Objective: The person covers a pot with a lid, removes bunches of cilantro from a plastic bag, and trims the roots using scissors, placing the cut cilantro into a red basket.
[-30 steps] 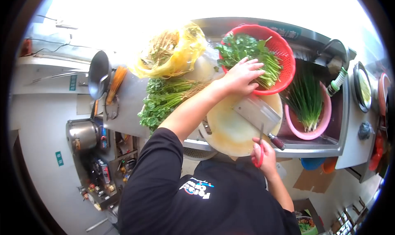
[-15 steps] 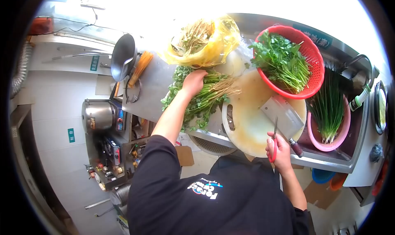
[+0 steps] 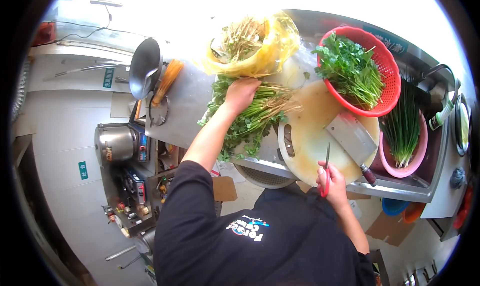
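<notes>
My left hand reaches onto a pile of leafy green herbs with roots on the steel counter, its fingers closed around some stems. Red-handled scissors are in my right hand, blades pointing away from me over the near edge of the round cutting board. On the board's right part lies a cleaver, its dark handle towards me. Behind it a red colander holds trimmed green herbs.
A yellow plastic bag of roots and stems stands behind the pile. At the right, a pink basin with long green onions sits in the sink. A wok and a steel pot are at the left.
My left hand has left the colander for the herb pile and closed on stems there. My right hand still has the scissors. The view has shifted left.
</notes>
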`<action>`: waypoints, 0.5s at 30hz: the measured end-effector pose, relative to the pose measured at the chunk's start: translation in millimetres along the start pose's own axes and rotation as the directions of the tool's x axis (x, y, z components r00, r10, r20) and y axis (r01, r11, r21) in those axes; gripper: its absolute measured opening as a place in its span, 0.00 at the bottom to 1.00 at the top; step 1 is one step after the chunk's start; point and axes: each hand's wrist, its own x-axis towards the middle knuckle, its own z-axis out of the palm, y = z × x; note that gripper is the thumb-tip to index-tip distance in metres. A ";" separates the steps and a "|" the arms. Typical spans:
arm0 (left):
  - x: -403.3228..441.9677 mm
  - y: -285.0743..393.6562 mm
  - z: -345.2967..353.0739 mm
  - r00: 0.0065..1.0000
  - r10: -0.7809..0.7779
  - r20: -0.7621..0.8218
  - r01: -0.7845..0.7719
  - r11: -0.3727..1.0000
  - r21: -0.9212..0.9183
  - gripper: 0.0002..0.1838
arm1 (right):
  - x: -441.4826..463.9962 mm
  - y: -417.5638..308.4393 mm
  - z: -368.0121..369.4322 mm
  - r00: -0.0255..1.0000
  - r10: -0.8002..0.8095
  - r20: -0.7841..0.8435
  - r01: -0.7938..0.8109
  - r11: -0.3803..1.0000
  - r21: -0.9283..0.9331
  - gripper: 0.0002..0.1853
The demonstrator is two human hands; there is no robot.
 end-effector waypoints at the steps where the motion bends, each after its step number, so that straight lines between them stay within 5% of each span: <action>1: 5.3 -0.4 4.6 0.988 -0.075 0.137 0.069 0.996 0.049 0.12 | -0.2 -5.2 4.9 1.000 -0.003 -0.017 0.004 1.000 0.021 0.19; 8: 4.2 -10.0 19.9 0.951 -0.256 0.175 0.230 0.961 0.155 0.18 | -3.0 -6.9 16.0 0.999 -0.027 -0.040 0.028 0.999 0.032 0.18; 10: 2.1 -8.0 13.9 0.898 -0.331 0.289 0.277 0.937 0.213 0.21 | -2.8 2.1 13.3 0.999 -0.034 -0.019 0.034 0.999 0.016 0.19; 15: -5.3 -20.6 16.1 0.931 -0.244 0.270 0.227 0.969 0.094 0.20 | -3.4 4.2 10.1 1.000 -0.016 -0.012 0.016 1.000 0.024 0.19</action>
